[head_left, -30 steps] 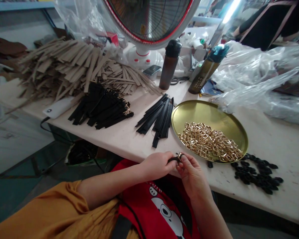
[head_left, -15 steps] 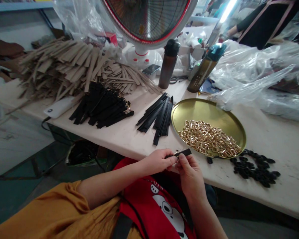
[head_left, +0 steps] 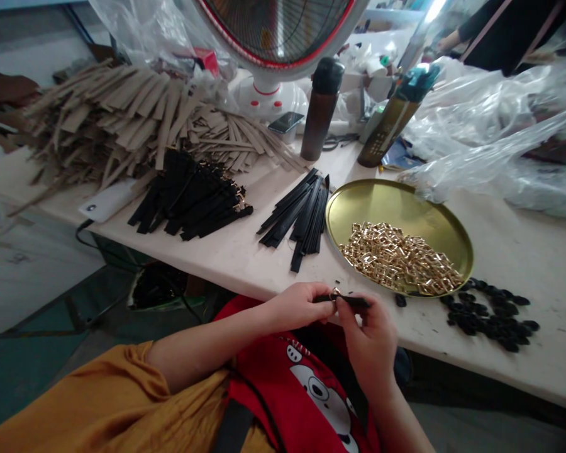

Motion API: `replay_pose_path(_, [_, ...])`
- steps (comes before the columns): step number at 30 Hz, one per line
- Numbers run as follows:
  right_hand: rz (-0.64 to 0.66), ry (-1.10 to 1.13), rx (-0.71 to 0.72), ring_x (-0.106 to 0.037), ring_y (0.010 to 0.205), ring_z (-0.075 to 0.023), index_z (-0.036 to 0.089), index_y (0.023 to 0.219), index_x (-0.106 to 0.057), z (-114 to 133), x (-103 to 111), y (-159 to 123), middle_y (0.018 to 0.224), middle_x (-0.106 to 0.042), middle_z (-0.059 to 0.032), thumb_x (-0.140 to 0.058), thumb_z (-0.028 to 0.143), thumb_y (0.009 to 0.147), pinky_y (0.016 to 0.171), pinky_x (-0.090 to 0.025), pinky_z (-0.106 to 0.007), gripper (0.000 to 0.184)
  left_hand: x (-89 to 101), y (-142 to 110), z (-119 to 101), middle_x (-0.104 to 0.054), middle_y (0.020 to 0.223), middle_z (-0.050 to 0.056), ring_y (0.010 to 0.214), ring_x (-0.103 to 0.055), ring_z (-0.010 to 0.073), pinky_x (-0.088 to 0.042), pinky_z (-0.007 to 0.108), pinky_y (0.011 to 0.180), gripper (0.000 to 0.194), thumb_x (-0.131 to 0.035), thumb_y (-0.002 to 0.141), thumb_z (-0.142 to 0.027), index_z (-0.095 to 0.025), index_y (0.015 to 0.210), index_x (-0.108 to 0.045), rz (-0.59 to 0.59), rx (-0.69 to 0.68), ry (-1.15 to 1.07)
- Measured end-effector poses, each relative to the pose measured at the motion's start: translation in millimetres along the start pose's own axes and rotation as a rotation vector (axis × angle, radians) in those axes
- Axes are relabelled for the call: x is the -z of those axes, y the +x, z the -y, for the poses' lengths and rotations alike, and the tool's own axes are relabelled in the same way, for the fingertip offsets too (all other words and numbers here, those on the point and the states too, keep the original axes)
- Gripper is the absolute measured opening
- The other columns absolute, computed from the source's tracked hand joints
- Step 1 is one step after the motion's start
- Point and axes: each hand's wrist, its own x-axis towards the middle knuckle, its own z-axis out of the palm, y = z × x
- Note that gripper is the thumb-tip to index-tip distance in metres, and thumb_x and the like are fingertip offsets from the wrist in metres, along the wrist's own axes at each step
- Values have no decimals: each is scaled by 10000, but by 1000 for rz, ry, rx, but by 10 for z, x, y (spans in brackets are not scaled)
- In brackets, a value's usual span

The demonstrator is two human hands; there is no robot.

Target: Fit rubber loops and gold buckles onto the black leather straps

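Observation:
Both hands meet at the table's near edge, pinching one short black strap (head_left: 353,301) with a small gold buckle on it. My left hand (head_left: 298,306) grips the strap's left end. My right hand (head_left: 370,343) closes its fingers on the right part, which pokes out past the thumb. Just beyond them a round brass tray (head_left: 358,201) holds a heap of gold buckles (head_left: 400,258). Loose black straps (head_left: 299,217) lie left of the tray, and small black loops (head_left: 490,311) lie to its right.
A bundle of black straps with buckles (head_left: 193,198) and a big heap of tan strips (head_left: 122,119) fill the left. A fan (head_left: 278,44), two bottles (head_left: 321,107), a phone, a white power bank (head_left: 107,200) and plastic bags (head_left: 490,145) stand behind. Another person works at the far right.
The strap was bent at the buckle between my fingers; now it is drawn out flat to the right through the buckle. The view has shifted slightly.

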Motion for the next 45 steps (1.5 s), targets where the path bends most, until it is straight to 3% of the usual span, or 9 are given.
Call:
replay_pose_path(5, [224, 499, -435, -515, 597, -116, 195, 798, -577, -24, 11, 115, 689, -583, 16, -632, 367, 718, 591, -424, -252, 197, 19, -2, -27, -525, 629, -25, 592, -469, 81, -356, 182, 559, 256, -436, 810, -369, -146, 729, -533, -14, -87, 142])
replay_pose_path(14, [155, 608, -486, -457, 553, -80, 198, 706, -569, -79, -3, 72, 592, -517, 52, -644, 363, 719, 553, -392, -200, 182, 8, 47, 35, -534, 613, -30, 424, -426, 50, -322, 163, 408, 297, -426, 806, -436, -155, 764, -511, 32, 57, 31])
replay_pose_path(22, [297, 691, -631, -440, 508, -85, 183, 686, -584, -101, 64, 108, 589, -543, 30, -680, 359, 679, 524, -375, -226, 201, -29, -3, 45, -522, 593, -30, 456, -399, 37, -303, 148, 437, 310, -431, 818, -433, -146, 730, -509, -3, -14, 57])
replay_pose_path(24, [293, 589, -570, -455, 526, -103, 185, 703, -588, -88, 70, 87, 605, -551, 20, -655, 391, 693, 540, -385, -245, 216, -39, -9, 57, -529, 593, -32, 451, -402, 39, -305, 151, 436, 296, -433, 820, -432, -150, 752, -495, -8, -7, 44])
replay_pose_path(28, [121, 86, -123, -520, 707, -172, 192, 756, -617, -13, 78, 36, 726, -587, -25, -606, 392, 728, 655, -401, -296, 203, -48, -14, 83, -538, 612, -35, 412, -397, 42, -302, 161, 401, 290, -434, 815, -448, -159, 807, -458, 18, 2, -53])
replay_pose_path(30, [78, -66, -4, -515, 710, -177, 189, 734, -618, 13, 87, 29, 723, -583, -30, -597, 387, 734, 653, -392, -297, 198, -48, -25, 84, -539, 621, -32, 418, -408, 41, -315, 161, 406, 290, -434, 814, -447, -159, 798, -458, 18, -19, -74])
replay_pose_path(32, [141, -9, -104, -495, 617, -157, 184, 692, -603, 14, 92, 31, 640, -562, -13, -585, 409, 742, 582, -383, -280, 231, -47, -44, 75, -541, 629, -31, 428, -412, 37, -327, 157, 416, 277, -441, 813, -431, -157, 784, -465, -5, -37, -67])
replay_pose_path(38, [228, 652, -588, -391, 454, -79, 170, 576, -542, -43, 45, 41, 488, -466, 44, -680, 406, 662, 446, -328, -216, 286, -35, -71, 14, -513, 576, -42, 400, -362, 31, -269, 147, 371, 211, -463, 798, -361, -158, 740, -458, 2, -23, -143])
replay_pose_path(45, [309, 695, -625, -403, 458, -84, 165, 629, -563, -89, 31, 42, 504, -470, 39, -678, 388, 668, 457, -357, -232, 255, -2, -57, 11, -504, 555, -48, 388, -355, 28, -258, 145, 366, 212, -467, 789, -360, -157, 729, -447, 33, 2, -206])
